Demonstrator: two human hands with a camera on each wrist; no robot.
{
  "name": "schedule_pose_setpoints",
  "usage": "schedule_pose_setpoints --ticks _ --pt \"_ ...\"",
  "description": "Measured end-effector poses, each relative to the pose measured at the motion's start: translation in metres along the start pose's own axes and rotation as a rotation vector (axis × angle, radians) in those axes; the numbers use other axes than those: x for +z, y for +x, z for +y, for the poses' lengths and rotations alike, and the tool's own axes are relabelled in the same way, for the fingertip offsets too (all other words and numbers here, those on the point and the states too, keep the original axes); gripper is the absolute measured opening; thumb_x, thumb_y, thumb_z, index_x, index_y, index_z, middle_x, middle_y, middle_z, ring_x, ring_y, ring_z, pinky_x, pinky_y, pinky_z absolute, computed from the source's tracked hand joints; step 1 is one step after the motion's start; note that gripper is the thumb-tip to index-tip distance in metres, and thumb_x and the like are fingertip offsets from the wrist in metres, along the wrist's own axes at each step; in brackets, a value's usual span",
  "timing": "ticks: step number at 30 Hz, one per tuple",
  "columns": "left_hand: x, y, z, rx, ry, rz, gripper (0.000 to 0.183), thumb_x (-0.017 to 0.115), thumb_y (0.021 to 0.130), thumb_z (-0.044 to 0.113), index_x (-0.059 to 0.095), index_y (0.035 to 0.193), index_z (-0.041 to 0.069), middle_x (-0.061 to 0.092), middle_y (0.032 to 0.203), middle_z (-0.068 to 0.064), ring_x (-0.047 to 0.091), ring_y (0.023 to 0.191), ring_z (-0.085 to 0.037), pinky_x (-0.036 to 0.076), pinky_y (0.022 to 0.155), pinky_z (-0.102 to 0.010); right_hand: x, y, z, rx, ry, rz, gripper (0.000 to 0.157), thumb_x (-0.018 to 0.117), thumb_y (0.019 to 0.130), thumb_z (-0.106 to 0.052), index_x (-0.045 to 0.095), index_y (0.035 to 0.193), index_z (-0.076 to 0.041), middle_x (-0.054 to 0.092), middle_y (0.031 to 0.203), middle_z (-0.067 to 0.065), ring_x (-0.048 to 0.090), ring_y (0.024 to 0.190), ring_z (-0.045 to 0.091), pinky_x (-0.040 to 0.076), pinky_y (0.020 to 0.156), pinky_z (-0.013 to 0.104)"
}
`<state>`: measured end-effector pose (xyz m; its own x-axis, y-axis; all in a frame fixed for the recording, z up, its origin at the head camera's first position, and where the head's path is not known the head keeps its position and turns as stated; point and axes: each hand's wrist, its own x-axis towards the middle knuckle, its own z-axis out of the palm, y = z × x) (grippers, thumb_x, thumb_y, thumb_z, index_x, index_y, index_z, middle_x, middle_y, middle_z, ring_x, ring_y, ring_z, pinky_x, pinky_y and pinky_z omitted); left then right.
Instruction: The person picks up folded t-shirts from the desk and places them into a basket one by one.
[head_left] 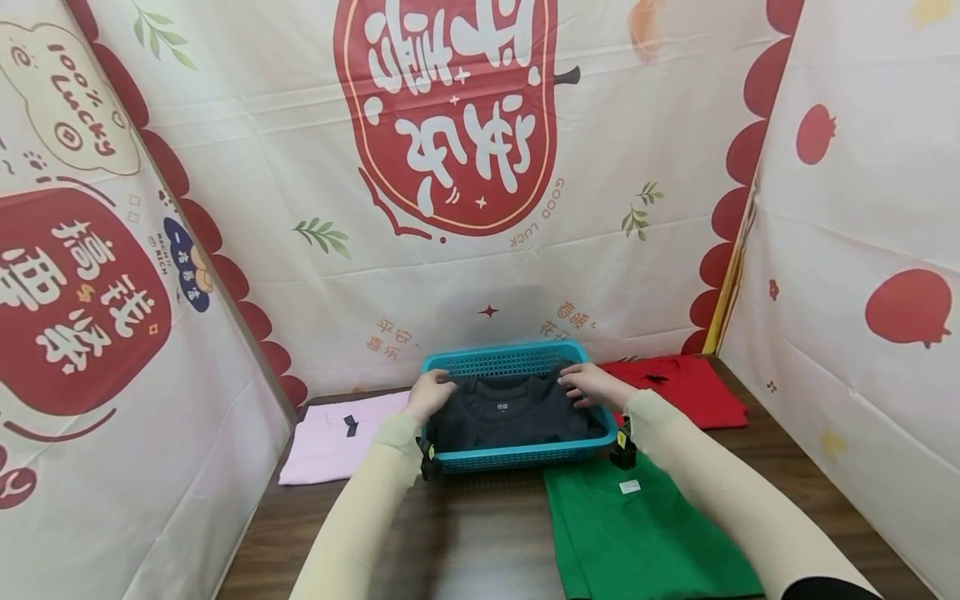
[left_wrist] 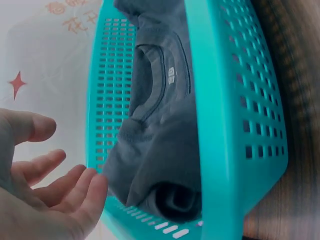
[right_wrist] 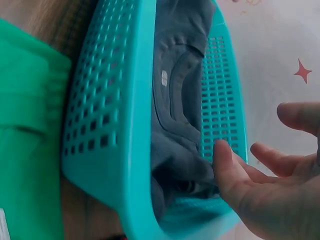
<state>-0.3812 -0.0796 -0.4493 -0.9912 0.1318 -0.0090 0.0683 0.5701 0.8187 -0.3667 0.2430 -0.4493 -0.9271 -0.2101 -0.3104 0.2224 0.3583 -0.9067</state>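
A dark grey T-shirt (head_left: 517, 412), folded with its neckline facing up, lies in a turquoise plastic basket (head_left: 525, 457) with perforated walls. My left hand (head_left: 431, 393) is over the basket's left end, its fingers loosely extended beside the shirt's shoulder. In the left wrist view a rolled part of the shirt (left_wrist: 165, 165) shows near those fingertips. Over the right end is my right hand (head_left: 596, 385), fingers spread and relaxed, one fingertip right at the shirt's edge in the right wrist view. Neither hand grips the cloth.
A folded pink shirt (head_left: 322, 446) lies left of the basket on the wooden table (head_left: 480, 533). To the right are a folded red shirt (head_left: 697, 387) at the back and a green one (head_left: 637, 533) in front. Printed cloth walls (head_left: 262, 208) enclose the table's back and sides.
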Motion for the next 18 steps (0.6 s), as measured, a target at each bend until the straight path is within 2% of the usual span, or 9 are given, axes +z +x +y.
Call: schedule_pose_setpoints --ticks 5,9,12,18 --pt "0.008 -0.002 0.003 -0.074 -0.117 -0.138 0.046 0.055 0.098 0.019 0.047 0.140 0.000 0.051 0.135 -0.022 0.052 0.119 -0.041 0.054 0.082 -0.046 0.006 0.003 0.003 0.024 0.107 -0.048 0.058 0.045 0.103 -0.021 0.022 0.149 0.006 0.025 0.150 0.033 0.033 0.134 0.047 0.046 0.096 0.049" --pt "0.013 -0.003 0.001 -0.135 -0.137 -0.231 0.051 0.055 0.098 0.019 0.041 0.143 -0.002 0.046 0.140 -0.024 0.046 0.123 -0.048 0.053 0.082 -0.052 0.010 0.005 0.007 0.056 0.103 -0.060 0.063 0.048 0.102 -0.023 0.019 0.150 0.006 0.021 0.151 0.034 0.029 0.135 0.049 0.041 0.100 0.056" --pt "0.016 -0.003 -0.002 -0.165 -0.109 -0.254 0.053 0.055 0.098 0.022 0.041 0.144 -0.001 0.043 0.143 -0.023 0.043 0.124 -0.050 0.051 0.082 -0.057 0.012 0.005 0.012 0.080 0.072 -0.052 0.065 0.049 0.102 -0.026 0.020 0.150 0.007 0.019 0.151 0.034 0.028 0.135 0.050 0.038 0.101 0.059" --pt "0.023 -0.002 -0.010 -0.224 -0.066 -0.257 0.053 0.055 0.098 0.026 0.042 0.144 0.003 0.040 0.146 -0.022 0.041 0.125 -0.050 0.047 0.086 -0.062 0.012 0.005 0.019 0.098 0.044 -0.040 0.069 0.050 0.101 -0.032 0.020 0.149 0.007 0.016 0.151 0.036 0.027 0.134 0.052 0.038 0.099 0.060"
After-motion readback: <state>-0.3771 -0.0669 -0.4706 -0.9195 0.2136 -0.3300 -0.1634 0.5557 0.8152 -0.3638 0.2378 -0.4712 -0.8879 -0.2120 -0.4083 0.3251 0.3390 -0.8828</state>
